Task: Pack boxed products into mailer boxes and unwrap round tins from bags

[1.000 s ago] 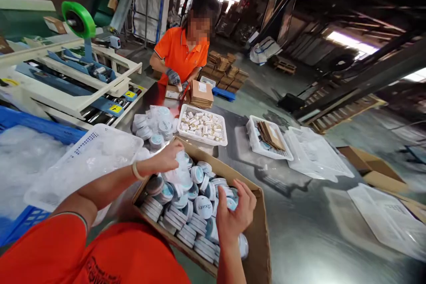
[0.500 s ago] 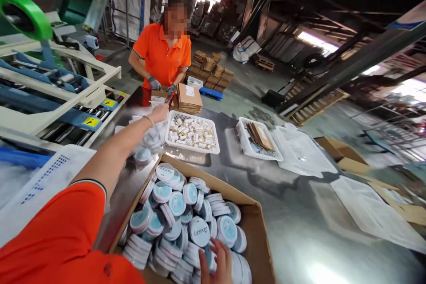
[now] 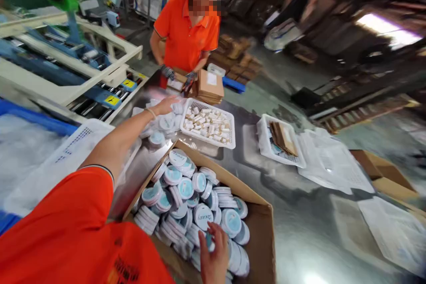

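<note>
My left hand [image 3: 166, 104] is stretched over a heap of clear-wrapped round pieces [image 3: 166, 121], left of a white basket [image 3: 233, 135] of small white items [image 3: 208, 123]. Its fingers look extended, slightly blurred, and nothing shows in them. Over the near part of an open cardboard box [image 3: 262, 230] is my right hand [image 3: 214, 248], thumb and fingers apart. It is among round white and teal discs [image 3: 185, 187]; one lies between thumb and fingers, and whether they touch it is unclear.
Across the metal table [image 3: 299, 213], a person in orange [image 3: 186, 31] with gloved hands handles a small carton [image 3: 175, 84] beside stacked brown cardboard [image 3: 211, 86]. Another white basket [image 3: 282, 159] and plastic sheets [image 3: 333, 159] lie right. Roller machinery [image 3: 100, 75] stands left.
The view has shifted, so the scene sits further right. My left hand has drawn back from the person's hands to the wrapped pieces. My right hand remains over the discs.
</note>
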`<action>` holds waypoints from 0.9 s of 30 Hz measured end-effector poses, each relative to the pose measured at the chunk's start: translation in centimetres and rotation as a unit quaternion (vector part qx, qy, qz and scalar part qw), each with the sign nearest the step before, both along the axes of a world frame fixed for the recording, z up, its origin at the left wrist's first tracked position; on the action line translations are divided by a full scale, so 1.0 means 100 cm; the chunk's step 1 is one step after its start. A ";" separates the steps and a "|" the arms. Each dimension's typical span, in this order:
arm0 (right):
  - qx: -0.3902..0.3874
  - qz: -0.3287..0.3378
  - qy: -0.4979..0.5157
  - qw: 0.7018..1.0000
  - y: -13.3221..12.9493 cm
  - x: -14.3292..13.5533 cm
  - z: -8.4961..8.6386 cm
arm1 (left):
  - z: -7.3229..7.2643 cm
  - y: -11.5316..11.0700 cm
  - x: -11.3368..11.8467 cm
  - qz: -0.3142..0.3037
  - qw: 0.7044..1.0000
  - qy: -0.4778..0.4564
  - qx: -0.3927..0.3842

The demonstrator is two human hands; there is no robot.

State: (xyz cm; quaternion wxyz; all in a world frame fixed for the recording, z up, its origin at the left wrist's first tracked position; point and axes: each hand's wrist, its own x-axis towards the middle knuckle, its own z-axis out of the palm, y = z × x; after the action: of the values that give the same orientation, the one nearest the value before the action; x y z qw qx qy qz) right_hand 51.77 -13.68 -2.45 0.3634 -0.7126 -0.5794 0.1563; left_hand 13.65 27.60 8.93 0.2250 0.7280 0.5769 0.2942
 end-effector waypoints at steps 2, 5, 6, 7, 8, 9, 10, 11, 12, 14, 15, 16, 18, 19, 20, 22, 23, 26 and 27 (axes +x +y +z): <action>0.002 0.034 -0.017 0.999 0.006 0.007 0.005 | 0.015 -0.029 -0.037 -0.015 1.000 -0.005 -0.027; 0.004 0.077 -0.019 0.997 0.018 0.011 0.009 | 0.027 -0.103 -0.098 -0.014 0.997 0.000 -0.075; 0.000 0.094 -0.014 0.995 0.023 0.010 0.010 | 0.027 -0.134 -0.115 0.002 0.996 0.012 -0.091; -0.006 0.115 -0.008 0.993 0.028 0.008 0.011 | 0.024 -0.165 -0.129 0.025 0.993 0.030 -0.110; -0.013 0.140 -0.004 0.990 0.033 0.004 0.012 | 0.019 -0.197 -0.140 0.049 0.990 0.045 -0.124; -0.019 0.164 -0.001 0.986 0.037 0.000 0.015 | 0.012 -0.226 -0.148 0.074 0.986 0.057 -0.135; -0.022 0.186 -0.001 0.982 0.042 -0.005 0.017 | 0.003 -0.254 -0.152 0.099 0.983 0.067 -0.141; -0.019 0.204 -0.003 0.979 0.046 -0.012 0.021 | -0.007 -0.278 -0.154 0.131 0.979 0.074 -0.139; -0.010 0.217 -0.006 0.976 0.049 -0.019 0.024 | -0.017 -0.300 -0.154 0.174 0.972 0.080 -0.135; 0.017 0.235 -0.014 0.972 0.053 -0.033 0.031 | -0.036 -0.333 -0.151 0.274 0.949 0.078 -0.131; 0.030 0.243 -0.018 0.969 0.054 -0.039 0.034 | -0.043 -0.344 -0.150 0.318 0.936 0.071 -0.136; 0.043 0.249 -0.022 0.967 0.055 -0.044 0.037 | -0.048 -0.353 -0.149 0.349 0.924 0.061 -0.145; 0.057 0.261 -0.026 0.963 0.056 -0.052 0.041 | -0.052 -0.363 -0.149 0.358 0.919 0.032 -0.161; 0.062 0.267 -0.027 0.961 0.057 -0.054 0.043 | -0.052 -0.365 -0.150 0.348 0.923 0.019 -0.162; 0.067 0.274 -0.024 0.959 0.057 -0.057 0.044 | -0.049 -0.366 -0.152 0.334 0.931 -0.001 -0.149; 0.072 0.292 -0.007 0.954 0.058 -0.062 0.047 | -0.038 -0.364 -0.157 0.302 0.947 -0.062 -0.095; 0.067 0.301 0.009 0.951 0.059 -0.066 0.048 | -0.030 -0.363 -0.158 0.281 0.953 -0.096 -0.062; 0.013 0.324 0.090 0.942 0.066 -0.088 0.054 | -0.004 -0.359 -0.151 0.192 0.966 -0.174 0.003; -0.006 0.323 0.127 0.938 0.070 -0.098 0.057 | 0.004 -0.357 -0.143 0.157 0.967 -0.199 0.005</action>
State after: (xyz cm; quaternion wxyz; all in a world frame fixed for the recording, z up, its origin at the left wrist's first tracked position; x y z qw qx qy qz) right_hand 41.95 -6.65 3.29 0.3592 -0.4637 -0.7265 0.3580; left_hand -0.64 -8.12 9.34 0.2824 0.5566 0.6257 0.4679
